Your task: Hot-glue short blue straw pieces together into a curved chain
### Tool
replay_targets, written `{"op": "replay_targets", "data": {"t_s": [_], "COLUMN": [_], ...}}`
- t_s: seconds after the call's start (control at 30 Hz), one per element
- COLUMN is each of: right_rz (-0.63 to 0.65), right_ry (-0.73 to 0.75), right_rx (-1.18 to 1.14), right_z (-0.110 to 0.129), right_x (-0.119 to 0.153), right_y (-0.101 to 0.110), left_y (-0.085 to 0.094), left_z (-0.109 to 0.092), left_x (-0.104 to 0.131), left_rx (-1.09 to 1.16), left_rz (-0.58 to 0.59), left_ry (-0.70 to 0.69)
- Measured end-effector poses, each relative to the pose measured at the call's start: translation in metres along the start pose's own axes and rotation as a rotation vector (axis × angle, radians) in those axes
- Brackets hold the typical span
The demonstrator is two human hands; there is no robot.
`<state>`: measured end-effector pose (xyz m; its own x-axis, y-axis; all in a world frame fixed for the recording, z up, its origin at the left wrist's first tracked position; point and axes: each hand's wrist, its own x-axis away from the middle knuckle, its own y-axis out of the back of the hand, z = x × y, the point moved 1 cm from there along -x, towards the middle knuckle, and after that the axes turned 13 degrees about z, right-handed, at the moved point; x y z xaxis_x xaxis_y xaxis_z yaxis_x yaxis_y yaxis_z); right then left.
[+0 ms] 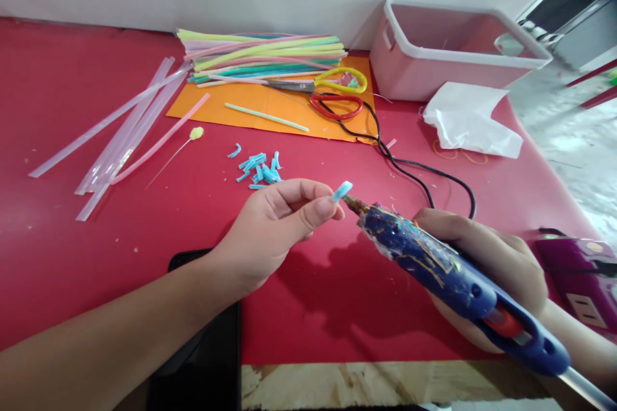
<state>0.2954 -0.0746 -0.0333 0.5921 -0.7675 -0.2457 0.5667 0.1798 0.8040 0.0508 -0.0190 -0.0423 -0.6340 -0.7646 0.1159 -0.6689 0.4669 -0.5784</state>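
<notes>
Between thumb and fingertips, my left hand (284,225) pinches a short blue pipe cleaner piece (342,191). My right hand (491,257) is wrapped round a blue hot glue gun (424,257), its body smeared with dried glue. The glue gun's brown nozzle points left and meets or nearly meets the blue piece; I cannot tell if they touch. A clear glue stick (585,388) sticks out of the gun's rear. Just beyond my left hand lies a small pile of cut blue pipe cleaner pieces (263,170).
Pipe cleaners (270,54) lie on orange paper (289,122) with scissors (318,87). Glue sticks (130,122) and a yellow-tipped wire (195,133) are left. A pink bin (434,70), white paper (467,119) and black cord (409,167) are right. A purple power socket (578,270) and black phone-like object (207,347) sit nearer.
</notes>
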Motion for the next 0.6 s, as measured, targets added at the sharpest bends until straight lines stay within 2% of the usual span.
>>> {"op": "replay_targets", "data": {"t_s": [0.13, 0.37, 0.6], "right_rz": [0.018, -0.011, 0.045], "right_ry": [0.032, -0.128, -0.178], "right_rx": [-0.062, -0.077, -0.069], "right_z": [-0.001, 0.01, 0.011], "right_x": [0.002, 0.002, 0.003], "right_y": [0.0, -0.001, 0.001], "left_y": [0.0, 0.002, 0.002], "left_z": [0.0, 0.002, 0.004], "left_x": [-0.001, -0.002, -0.001], "left_rx": [-0.005, -0.019, -0.003], "left_rz": [-0.001, -0.005, 0.022], "left_ry": [-0.035, -0.05, -0.044]}}
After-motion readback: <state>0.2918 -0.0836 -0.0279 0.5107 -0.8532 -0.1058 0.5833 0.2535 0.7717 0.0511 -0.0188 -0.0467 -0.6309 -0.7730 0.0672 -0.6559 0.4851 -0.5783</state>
